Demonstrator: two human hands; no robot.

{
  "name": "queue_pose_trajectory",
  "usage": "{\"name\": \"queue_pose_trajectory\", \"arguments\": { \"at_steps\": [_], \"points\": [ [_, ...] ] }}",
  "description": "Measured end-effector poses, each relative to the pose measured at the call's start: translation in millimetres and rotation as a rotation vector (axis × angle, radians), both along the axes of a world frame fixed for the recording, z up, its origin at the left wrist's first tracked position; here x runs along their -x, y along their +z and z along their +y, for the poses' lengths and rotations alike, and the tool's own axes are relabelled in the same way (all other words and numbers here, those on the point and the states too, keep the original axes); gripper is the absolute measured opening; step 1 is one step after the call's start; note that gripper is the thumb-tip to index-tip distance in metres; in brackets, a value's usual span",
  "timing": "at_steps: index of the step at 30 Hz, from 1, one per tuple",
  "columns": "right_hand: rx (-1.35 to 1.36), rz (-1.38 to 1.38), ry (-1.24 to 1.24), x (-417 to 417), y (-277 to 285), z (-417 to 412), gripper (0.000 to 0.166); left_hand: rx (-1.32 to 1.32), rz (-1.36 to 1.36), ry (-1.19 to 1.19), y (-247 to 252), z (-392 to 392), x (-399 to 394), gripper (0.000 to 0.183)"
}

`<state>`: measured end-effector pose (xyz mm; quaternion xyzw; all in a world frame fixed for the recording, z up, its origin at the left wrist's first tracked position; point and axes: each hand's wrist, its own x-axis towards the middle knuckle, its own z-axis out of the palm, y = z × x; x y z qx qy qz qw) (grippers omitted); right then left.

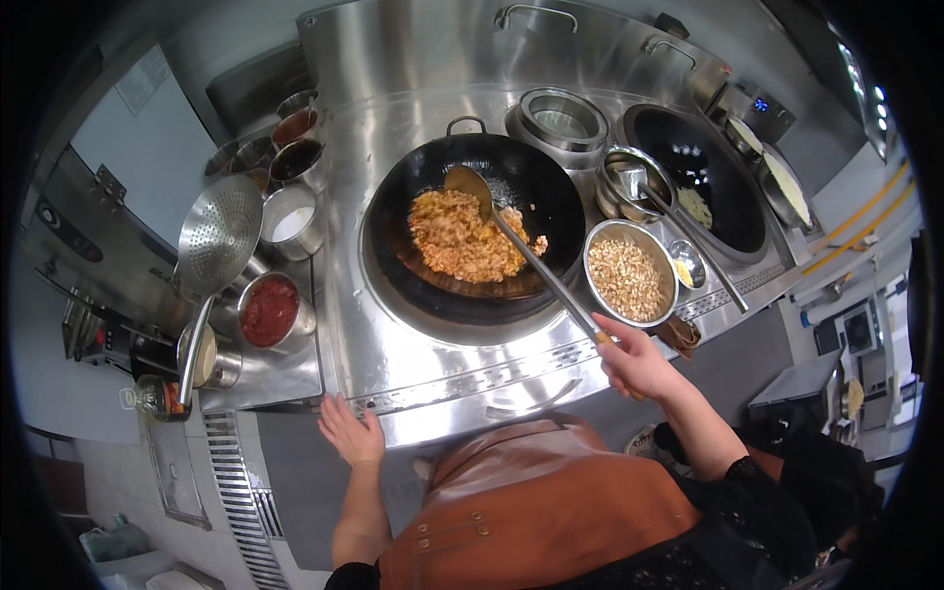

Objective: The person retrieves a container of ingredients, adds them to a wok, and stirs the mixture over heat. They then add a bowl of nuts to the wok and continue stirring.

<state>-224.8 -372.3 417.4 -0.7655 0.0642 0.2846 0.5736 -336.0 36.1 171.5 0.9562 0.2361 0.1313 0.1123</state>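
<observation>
With my right hand (634, 358) I grip the wooden end of a long-handled metal ladle (549, 273). Its bowl rests against crumbly orange-brown food, which looks like minced meat (464, 236), inside a black wok (398, 177). The wok sits over a round burner opening in the steel range. Below and left of it, my left hand (354, 431) lies on the range's front edge with fingers spread and holds nothing. Just beyond my right hand stands a metal bowl (632, 273) of chopped pale brown pieces.
A perforated strainer (220, 236) leans over metal pots at left, near a pot of red paste (270, 310) and one of white powder (293, 223). At right are a second ladle (693, 243) across a metal pot, a small bowl (687, 265) and a second wok (686, 169).
</observation>
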Motion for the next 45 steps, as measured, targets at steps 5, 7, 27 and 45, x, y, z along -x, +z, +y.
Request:
{"name": "queue_pose_trajectory", "arguments": {
  "at_steps": [5, 7, 27, 45],
  "points": [
    [0.075, 0.037, 0.083, 10.9, 12.5, -1.3, 0.056, 0.005, -0.006, -0.025, 1.9, -0.6, 0.8, 0.061],
    [0.202, -0.026, 0.129, -0.4, -1.4, -6.7, 0.055, 0.008, -0.002, -0.039, 4.4, -1.1, 0.7, 0.060],
    [-0.254, 0.195, -0.155, -53.1, -49.7, -13.1, 0.053, -0.010, -0.016, 0.001, -3.1, 3.2, 0.5, 0.063],
    [0.593, -0.232, 0.035, -16.1, 18.4, -43.1, 0.049, -0.015, -0.033, -0.003, -4.2, 1.5, 1.8, 0.062]
  ]
}}
